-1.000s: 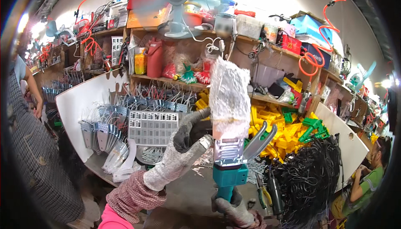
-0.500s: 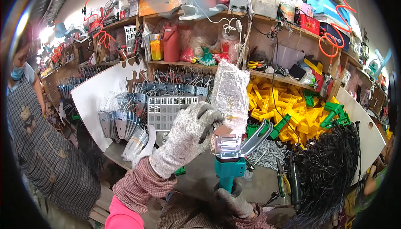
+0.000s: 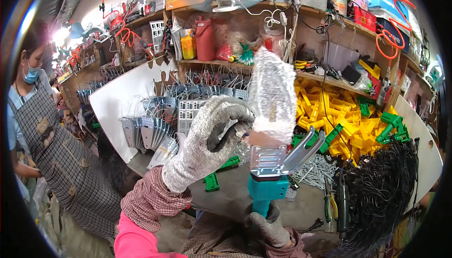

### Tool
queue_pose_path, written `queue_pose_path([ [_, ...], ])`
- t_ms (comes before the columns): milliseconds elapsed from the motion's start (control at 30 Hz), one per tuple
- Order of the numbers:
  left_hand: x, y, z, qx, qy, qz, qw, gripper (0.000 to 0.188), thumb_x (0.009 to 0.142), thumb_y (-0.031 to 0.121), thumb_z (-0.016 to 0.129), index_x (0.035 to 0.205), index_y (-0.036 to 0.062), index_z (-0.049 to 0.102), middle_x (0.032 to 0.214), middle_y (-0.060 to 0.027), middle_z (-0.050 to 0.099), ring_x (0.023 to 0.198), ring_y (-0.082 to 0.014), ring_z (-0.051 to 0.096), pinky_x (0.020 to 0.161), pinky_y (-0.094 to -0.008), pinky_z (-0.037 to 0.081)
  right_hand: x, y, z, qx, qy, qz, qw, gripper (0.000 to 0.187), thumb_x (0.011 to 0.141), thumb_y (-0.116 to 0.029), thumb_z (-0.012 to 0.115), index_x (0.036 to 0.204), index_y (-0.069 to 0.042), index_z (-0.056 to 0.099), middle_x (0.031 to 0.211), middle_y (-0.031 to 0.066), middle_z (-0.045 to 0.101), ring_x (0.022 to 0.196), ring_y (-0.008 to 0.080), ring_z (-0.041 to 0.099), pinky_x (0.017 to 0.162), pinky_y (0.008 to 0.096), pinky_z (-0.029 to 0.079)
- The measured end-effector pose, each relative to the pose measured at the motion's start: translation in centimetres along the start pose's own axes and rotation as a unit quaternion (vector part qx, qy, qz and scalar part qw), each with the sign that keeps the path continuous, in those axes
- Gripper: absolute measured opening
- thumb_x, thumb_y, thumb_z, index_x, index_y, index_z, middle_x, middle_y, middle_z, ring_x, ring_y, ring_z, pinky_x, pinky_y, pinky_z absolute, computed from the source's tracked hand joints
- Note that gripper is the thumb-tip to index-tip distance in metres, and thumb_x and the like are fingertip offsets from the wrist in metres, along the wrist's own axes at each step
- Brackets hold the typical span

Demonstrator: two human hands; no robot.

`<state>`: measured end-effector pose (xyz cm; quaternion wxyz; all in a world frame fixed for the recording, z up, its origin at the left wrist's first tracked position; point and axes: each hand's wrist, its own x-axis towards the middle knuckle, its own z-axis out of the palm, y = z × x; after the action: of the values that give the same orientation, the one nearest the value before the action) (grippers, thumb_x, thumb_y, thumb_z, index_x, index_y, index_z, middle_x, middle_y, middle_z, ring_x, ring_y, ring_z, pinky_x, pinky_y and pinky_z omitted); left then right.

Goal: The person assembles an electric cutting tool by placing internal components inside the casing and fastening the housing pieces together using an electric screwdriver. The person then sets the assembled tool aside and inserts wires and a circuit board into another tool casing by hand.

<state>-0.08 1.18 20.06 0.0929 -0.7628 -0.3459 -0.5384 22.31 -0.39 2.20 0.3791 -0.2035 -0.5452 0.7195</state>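
My right hand [image 3: 269, 226], in a grey glove, is wrapped round the handle of a teal power tool [image 3: 269, 188]. The tool stands upright, with a ribbed silver metal part and a curved metal guard [image 3: 308, 149] jutting to the right. Clear bubble wrap [image 3: 272, 93] covers its top, with a brown strip at the lower edge. My left hand [image 3: 207, 133], in a speckled grey glove, pinches at the wrap's left edge with thumb and fingers closed. What exactly lies between the fingertips is partly hidden.
Yellow plastic parts [image 3: 329, 121] are heaped at the right, above loose screws [image 3: 313, 171] and bundled black cables [image 3: 376, 197]. Pliers [image 3: 331, 204] lie nearby. Metal brackets with wires [image 3: 153, 131] stand at the left, with green parts [image 3: 212, 181] nearer. A person in a checked apron [image 3: 70, 164] stands far left.
My left hand has shifted slightly left and its fingers are more curled. The view has swung, so the bench appears lower and further right; green parts now show beside my left wrist.
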Motion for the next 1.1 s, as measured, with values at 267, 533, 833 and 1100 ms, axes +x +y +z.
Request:
queue_pose_path([
  [267, 0.0, 0.3, 0.3, -0.099, 0.04, -0.046, 0.993, 0.034, 0.078, -0.012, 0.067, 0.108, 0.0026, 0.064, 0.103, -0.0123, 0.064, 0.098, -0.031, 0.063, 0.088, -0.0399, 0.049, 0.5, 0.5, -1.3, 0.062, 0.046, -0.017, 0.997, 0.07, 0.083, -0.038, 0.081, 0.132, -0.002, 0.046, 0.096, 0.0086, 0.059, 0.066, 0.0175, 0.063, 0.059, 0.0325, 0.054],
  [533, 0.9, 0.1, 2.1, 0.071, -0.076, 0.017, 0.994, 0.057, 0.07, -0.003, 0.068, 0.126, 0.0083, 0.06, 0.118, -0.0162, 0.056, 0.113, -0.0362, 0.053, 0.098, -0.0454, 0.045, 0.3, 1.0, -2.0, 0.049, 0.023, -0.002, 0.999, 0.063, 0.088, -0.034, 0.077, 0.133, -0.005, 0.044, 0.082, 0.0063, 0.062, 0.069, 0.0149, 0.06, 0.062, 0.0297, 0.051],
  [833, 1.1, -0.5, 3.0, 0.138, -0.059, 0.066, 0.987, 0.039, 0.074, -0.004, 0.069, 0.111, 0.0055, 0.062, 0.106, -0.0125, 0.059, 0.102, -0.0343, 0.059, 0.09, -0.0446, 0.047, -0.1, 0.4, -1.4, 0.038, 0.016, -0.008, 0.999, 0.041, 0.092, -0.02, 0.073, 0.122, -0.002, 0.051, 0.083, 0.0051, 0.066, 0.073, 0.0114, 0.062, 0.065, 0.0268, 0.05],
  [1100, 0.4, -0.1, 2.4, 0.038, -0.068, -0.004, 0.997, 0.015, 0.091, 0.0, 0.061, 0.106, -0.0004, 0.058, 0.096, -0.0105, 0.058, 0.089, -0.0251, 0.058, 0.082, -0.0356, 0.047, -0.3, 0.4, -0.9, 0.053, 0.012, -0.009, 0.999, 0.046, 0.091, -0.018, 0.073, 0.126, -0.002, 0.047, 0.083, 0.0058, 0.065, 0.073, 0.0119, 0.062, 0.065, 0.0263, 0.05],
])
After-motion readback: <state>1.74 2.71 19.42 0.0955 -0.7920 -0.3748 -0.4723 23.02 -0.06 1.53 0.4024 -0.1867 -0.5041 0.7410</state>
